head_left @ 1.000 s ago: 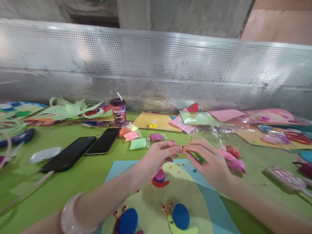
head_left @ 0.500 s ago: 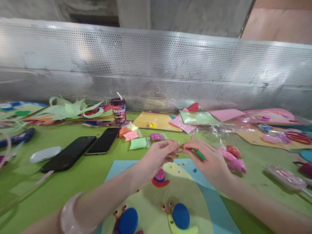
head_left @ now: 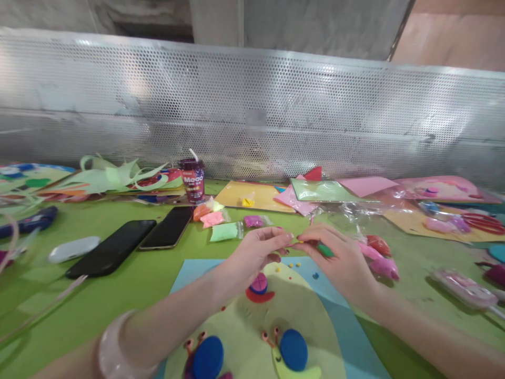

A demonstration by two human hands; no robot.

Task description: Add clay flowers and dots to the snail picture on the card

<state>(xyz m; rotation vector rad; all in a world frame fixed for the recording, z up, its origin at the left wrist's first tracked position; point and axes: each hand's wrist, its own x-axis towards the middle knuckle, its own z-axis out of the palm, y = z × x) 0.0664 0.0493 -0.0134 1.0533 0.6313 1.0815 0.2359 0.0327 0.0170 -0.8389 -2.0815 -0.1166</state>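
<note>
Over the top of the blue sheet (head_left: 355, 337), my left hand (head_left: 263, 245) and my right hand (head_left: 335, 251) meet almost fingertip to fingertip. Thumb and finger of the left are pinched on something too small to make out. A tiny yellow bit of clay (head_left: 300, 241) shows at the pinched right fingertips. Partly hidden under that hand is a green piece (head_left: 325, 249). Below lie a pale green disc (head_left: 244, 337), a pink-and-blue clay round (head_left: 259, 283) over a red clay strip (head_left: 260, 297), and two clay snails with blue shells (head_left: 293, 349). Several yellow crumbs (head_left: 291, 265) dot the sheet.
Left on the green table are two phones (head_left: 112, 250), a white case (head_left: 74, 249) and a drink cup (head_left: 192, 179). Bags of clay (head_left: 226, 231) lie behind my hands, more pink clay (head_left: 383, 267) at right. A perforated metal panel (head_left: 252, 110) stands behind.
My fingertips have drawn slightly apart, the right ones shifting a little to the right, and the yellow bit shows more clearly. The rest looks unchanged.
</note>
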